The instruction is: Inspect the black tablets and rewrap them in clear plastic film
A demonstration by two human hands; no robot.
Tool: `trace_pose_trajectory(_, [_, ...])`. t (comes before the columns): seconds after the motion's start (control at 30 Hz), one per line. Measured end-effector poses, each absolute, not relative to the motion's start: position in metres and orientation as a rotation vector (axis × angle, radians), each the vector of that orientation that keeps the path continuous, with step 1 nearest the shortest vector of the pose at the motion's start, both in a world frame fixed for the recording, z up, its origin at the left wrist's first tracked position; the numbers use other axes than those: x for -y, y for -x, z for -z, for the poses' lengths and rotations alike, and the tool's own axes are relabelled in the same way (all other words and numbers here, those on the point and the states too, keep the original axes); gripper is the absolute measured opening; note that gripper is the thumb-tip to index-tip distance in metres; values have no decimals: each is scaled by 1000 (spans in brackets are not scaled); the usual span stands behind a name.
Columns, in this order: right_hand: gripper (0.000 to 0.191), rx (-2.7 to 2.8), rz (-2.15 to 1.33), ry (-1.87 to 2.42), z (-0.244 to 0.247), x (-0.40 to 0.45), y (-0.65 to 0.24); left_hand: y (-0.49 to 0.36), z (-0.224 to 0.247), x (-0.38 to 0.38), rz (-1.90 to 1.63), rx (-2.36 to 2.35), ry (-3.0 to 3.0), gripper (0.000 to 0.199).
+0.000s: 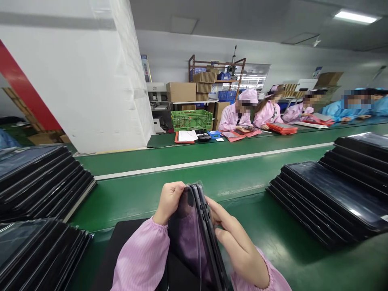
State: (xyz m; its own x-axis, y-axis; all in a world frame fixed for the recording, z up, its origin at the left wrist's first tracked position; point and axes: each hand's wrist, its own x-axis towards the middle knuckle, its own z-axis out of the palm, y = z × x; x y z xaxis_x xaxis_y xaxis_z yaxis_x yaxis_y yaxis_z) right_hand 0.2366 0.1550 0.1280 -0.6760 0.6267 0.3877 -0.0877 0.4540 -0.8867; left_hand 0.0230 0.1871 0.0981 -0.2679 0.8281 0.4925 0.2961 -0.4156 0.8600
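Two thin black tablet-like panels [209,238] stand on edge, side by side, at the lower centre, with clear film around them. My left hand [170,201] pinches the film at their top left corner, its fingers closed. On the other side my right hand [235,238] is wrapped against the outer face of the panels, fingertips partly hidden behind them. Beneath and to the left lies a flat black item [121,242] on the green surface.
Stacks of black panels in clear film stand at left [39,186], lower left [39,254] and right [327,202]. Beyond a green bench [242,171] with a white strip, several people sit at work near red sleeves [281,129]. A green crate [192,120] stands behind.
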Motion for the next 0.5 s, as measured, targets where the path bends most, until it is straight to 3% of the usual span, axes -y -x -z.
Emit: trace_pose_trajectory(0.5, [62, 1997, -1261, 469, -127, -160, -240, -22, -97, -189, -1744, -1396, -1556, 73])
